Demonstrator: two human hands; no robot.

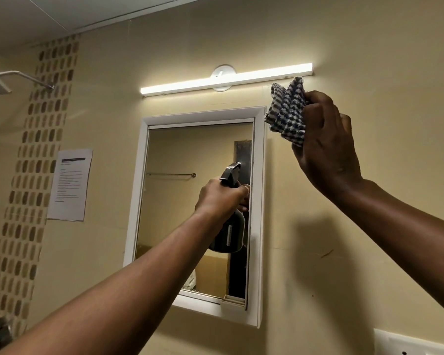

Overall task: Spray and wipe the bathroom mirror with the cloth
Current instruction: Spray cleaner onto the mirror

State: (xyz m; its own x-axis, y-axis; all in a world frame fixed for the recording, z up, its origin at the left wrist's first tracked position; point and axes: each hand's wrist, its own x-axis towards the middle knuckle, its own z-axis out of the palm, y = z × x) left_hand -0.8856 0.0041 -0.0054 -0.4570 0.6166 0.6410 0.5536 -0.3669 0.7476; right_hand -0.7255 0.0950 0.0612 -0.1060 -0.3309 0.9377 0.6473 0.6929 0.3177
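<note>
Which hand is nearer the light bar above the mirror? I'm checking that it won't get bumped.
Right. The right hand, gripping the cloth, is raised just below the light bar's right end. The left hand holds the spray bottle lower, before the mirror.

Prob. bathroom: mirror (190, 201), shower arm (26, 76), tiles (36, 139).

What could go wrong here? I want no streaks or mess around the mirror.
The spray bottle in the left hand points near the mirror edge, so mist may hit the frame or wall. The cloth is bunched in the right hand, which may wipe unevenly and streak.
</note>
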